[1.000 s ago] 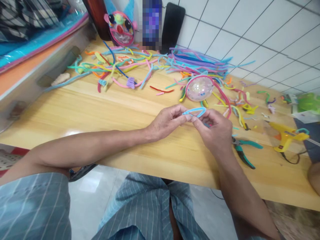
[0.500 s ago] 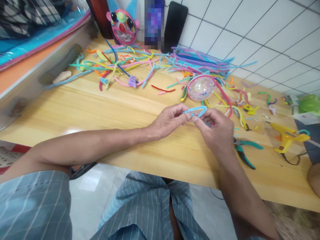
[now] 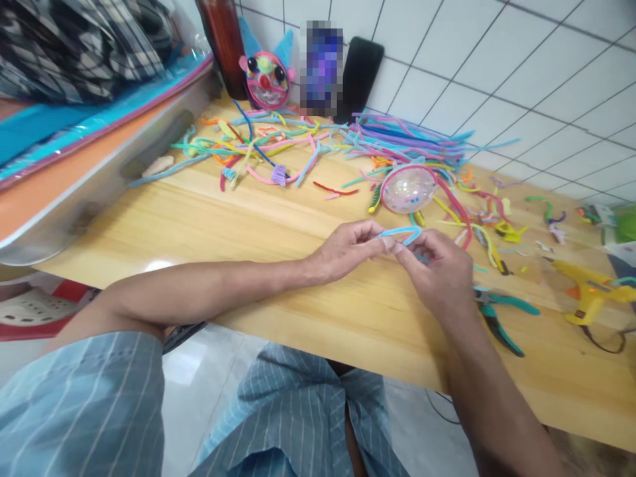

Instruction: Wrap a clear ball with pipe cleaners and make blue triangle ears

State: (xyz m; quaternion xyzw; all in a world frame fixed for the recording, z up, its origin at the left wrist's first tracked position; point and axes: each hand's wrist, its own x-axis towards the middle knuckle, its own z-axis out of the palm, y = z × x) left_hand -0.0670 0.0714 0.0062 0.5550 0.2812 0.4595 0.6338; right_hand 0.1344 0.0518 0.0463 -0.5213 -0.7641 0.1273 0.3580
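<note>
A light-blue pipe cleaner (image 3: 410, 232), bent into a narrow loop, is held just above the wooden table. My left hand (image 3: 350, 248) pinches its left end between thumb and fingers. On the other side my right hand (image 3: 437, 268) grips the lower right part, thumb tip close to the left thumb. The fingers beneath the loop are partly hidden. Just beyond the hands lies a clear dome (image 3: 410, 189) rimmed with pink pipe cleaner, a pink strand trailing from its right side.
Pliers with teal handles (image 3: 507, 315) lie right of my right hand, and a yellow glue gun (image 3: 591, 288) farther right. A bundle of pipe cleaners (image 3: 407, 139) sits by the tiled wall. A decorated face figure (image 3: 268, 79) stands at the back, near a plastic bin (image 3: 114, 165).
The view has shifted, so everything appears slightly lower and to the right. Both hands keep hold of the blue loop, with almost no change in their pose.
</note>
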